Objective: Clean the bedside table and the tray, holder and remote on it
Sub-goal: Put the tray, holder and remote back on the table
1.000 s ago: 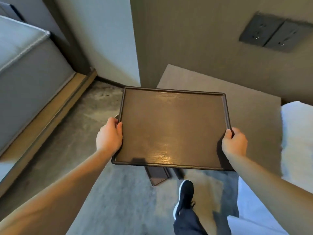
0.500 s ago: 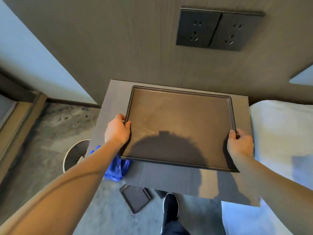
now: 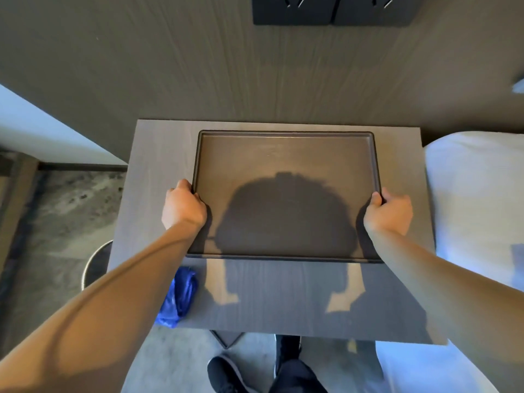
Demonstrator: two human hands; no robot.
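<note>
Now you grip a dark brown, shallow rectangular wooden tray (image 3: 286,177) by its raised rim, your left hand (image 3: 183,207) clasping the left edge and your right hand (image 3: 389,211) the right. It sits toward the back of the grey wood-grain bedside table (image 3: 158,171), beside a crumpled blue cloth (image 3: 178,297). Judging by its look, it is stiff, fairly light and smooth, so holding opposite rims seems surest.

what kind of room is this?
Most likely a hotel bedroom: a bedside table against a panelled wall with twin sockets, white bedding on the right, and both hands gripping an empty tray.
</note>
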